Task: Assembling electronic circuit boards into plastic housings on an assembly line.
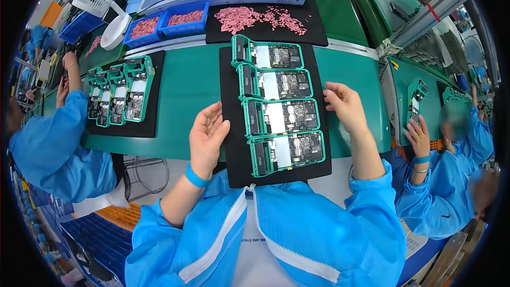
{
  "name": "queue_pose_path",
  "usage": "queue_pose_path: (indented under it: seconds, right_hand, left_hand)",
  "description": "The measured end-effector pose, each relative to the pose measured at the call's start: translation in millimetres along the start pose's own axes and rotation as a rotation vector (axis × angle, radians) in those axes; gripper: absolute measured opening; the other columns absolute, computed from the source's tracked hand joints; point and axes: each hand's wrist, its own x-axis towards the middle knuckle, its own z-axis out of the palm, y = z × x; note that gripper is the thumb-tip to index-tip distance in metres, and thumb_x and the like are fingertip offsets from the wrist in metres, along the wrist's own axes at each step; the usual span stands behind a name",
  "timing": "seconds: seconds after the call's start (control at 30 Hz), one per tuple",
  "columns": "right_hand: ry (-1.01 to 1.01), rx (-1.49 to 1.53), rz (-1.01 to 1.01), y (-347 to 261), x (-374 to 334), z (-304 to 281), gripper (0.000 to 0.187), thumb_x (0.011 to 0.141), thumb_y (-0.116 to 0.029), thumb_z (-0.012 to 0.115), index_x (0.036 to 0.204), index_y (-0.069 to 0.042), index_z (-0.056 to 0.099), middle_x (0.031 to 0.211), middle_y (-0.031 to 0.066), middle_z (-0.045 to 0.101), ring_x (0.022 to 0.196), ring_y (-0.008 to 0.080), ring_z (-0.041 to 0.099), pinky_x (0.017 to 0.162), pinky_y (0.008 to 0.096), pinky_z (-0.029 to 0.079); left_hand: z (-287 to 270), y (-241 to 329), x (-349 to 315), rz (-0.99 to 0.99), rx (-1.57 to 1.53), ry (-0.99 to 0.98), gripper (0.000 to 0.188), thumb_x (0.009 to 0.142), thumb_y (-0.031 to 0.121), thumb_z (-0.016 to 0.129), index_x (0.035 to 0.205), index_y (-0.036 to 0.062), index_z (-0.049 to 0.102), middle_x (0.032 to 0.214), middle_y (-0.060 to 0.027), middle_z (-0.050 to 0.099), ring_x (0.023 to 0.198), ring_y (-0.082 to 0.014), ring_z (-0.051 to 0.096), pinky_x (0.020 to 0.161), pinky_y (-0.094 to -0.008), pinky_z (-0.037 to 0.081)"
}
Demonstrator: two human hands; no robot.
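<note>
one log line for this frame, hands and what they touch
left hand: open, on left edge of black mat | right hand: open, at mat's right edge | mat: four green-framed circuit boards in a column

Four frames (279, 106) stacked on mat (234, 165); pellet pile (260, 18) behind.

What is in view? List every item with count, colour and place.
Black mat: one, centre, under both hands.
Green-framed circuit assemblies: four, stacked in a column on that mat.
Second black mat: one, left, carrying four more green assemblies.
Pink small parts: loose pile, on a black pad behind.
Blue bins: two, holding pink parts, upper left.
Co-workers' blue sleeves: both sides.
Left hand: on mat's left edge.
Right hand: at mat's right edge.
</note>
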Motion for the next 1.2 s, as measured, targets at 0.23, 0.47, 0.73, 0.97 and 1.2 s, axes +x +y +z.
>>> queue_pose_path:
  seconds: [0.23,0.47,0.73,0.97,1.2]
  right_hand:
    - [0.176,0.023,0.043,12.3,-4.6,-15.3,0.041,0.092,-0.018,0.059,0.126,0.003,0.054,0.101,0.0074,0.065,0.083,0.0122,0.059,0.067,0.0240,0.049]
    - [0.330,0.132,0.157,37.6,-7.8,-98.0,0.043,0.091,-0.020,0.061,0.128,-0.001,0.051,0.100,0.0049,0.063,0.080,0.0104,0.057,0.065,0.0241,0.048]
    - [0.450,0.028,0.232,39.7,-14.6,-130.5,0.038,0.090,-0.022,0.062,0.122,-0.003,0.056,0.095,0.0014,0.063,0.077,0.0078,0.055,0.067,0.0241,0.046]
    - [0.423,-0.182,-0.404,-31.6,-54.2,-18.5,0.038,0.086,-0.013,0.066,0.122,-0.003,0.057,0.118,0.0110,0.057,0.098,0.0186,0.059,0.083,0.0311,0.049]
    - [-0.430,0.293,-0.175,-68.4,-78.0,205.4,0.061,0.090,-0.019,0.063,0.141,0.000,0.035,0.135,0.0179,0.047,0.117,0.0202,0.051,0.096,0.0336,0.044]
  left_hand:
    - [-0.7,-6.2,8.5,-0.141,-0.185,-0.183,0.047,0.086,0.000,0.062,0.130,-0.0014,0.045,0.136,-0.0152,0.048,0.130,-0.0253,0.044,0.110,-0.0378,0.034]
    - [64.6,-32.2,34.8,-0.265,-0.254,-0.448,0.054,0.084,0.004,0.066,0.132,-0.0025,0.042,0.141,-0.0195,0.042,0.134,-0.0288,0.039,0.112,-0.0393,0.031]
    - [104.2,-38.4,50.0,-0.313,-0.244,-0.627,0.050,0.087,0.006,0.064,0.132,-0.0019,0.043,0.141,-0.0192,0.043,0.135,-0.0279,0.037,0.111,-0.0358,0.030]
    - [26.1,2.4,30.3,-0.281,-0.171,-0.558,0.033,0.091,0.008,0.059,0.121,-0.0029,0.052,0.122,-0.0178,0.059,0.115,-0.0251,0.056,0.098,-0.0341,0.046]
    - [-73.1,45.3,8.3,0.175,-0.155,0.045,0.013,0.096,0.011,0.054,0.104,0.0016,0.057,0.082,-0.0062,0.061,0.075,-0.0131,0.056,0.067,-0.0258,0.045]
